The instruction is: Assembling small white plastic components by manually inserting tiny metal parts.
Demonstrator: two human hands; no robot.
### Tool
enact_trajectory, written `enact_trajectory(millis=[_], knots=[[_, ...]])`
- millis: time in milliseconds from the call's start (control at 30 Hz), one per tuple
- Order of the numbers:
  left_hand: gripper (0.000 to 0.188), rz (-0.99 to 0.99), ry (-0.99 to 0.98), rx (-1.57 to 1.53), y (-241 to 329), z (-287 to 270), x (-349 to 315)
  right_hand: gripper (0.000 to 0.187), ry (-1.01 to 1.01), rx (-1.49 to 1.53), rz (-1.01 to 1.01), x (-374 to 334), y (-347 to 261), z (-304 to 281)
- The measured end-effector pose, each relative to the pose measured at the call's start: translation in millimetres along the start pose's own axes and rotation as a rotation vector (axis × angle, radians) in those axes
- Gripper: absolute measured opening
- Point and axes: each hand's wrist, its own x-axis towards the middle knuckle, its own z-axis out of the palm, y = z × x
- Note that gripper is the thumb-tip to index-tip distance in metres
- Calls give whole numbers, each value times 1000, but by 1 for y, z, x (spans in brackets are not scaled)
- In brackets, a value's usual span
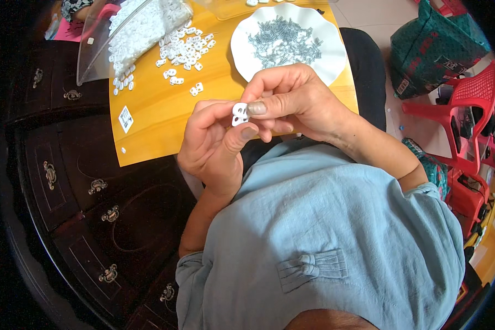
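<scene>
Close in front of my body, both hands meet over the near edge of the table. Between their fingertips is a small white plastic piece (240,114) with dark holes in it. My left hand (217,143) pinches its lower left side with thumb and forefinger. From the right, the thumb and forefinger of my right hand (297,99) grip its upper side. Just beyond my hands stands a white scalloped plate (242,49) bearing a heap of small greyish clear pieces (286,41). Loose white pieces of a like kind (187,49) lie in a pile at the table's far left.
A clear bag of white pieces (143,33) rests at the far left of the yellow table (148,121). A label sticker (125,119) is on the tabletop. Dark drawers (93,220) stand to the left. On the right are a red plastic chair (467,104) and a green bag (434,49).
</scene>
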Motion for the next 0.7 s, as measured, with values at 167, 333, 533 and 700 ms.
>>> enact_trajectory(millis=[167,333,533,700], knots=[[18,7,56,157,4,-1,-2,11,35,-76,-112,0,3,-1],[9,-87,115,248,10,-1,-4,11,67,-239,-146,-4,-1,5],[5,-172,102,314,20,-3,-2,11,77,-520,-340,-3,0,8],[5,-264,92,333,22,-3,-3,10,73,-578,-345,-3,7,8]])
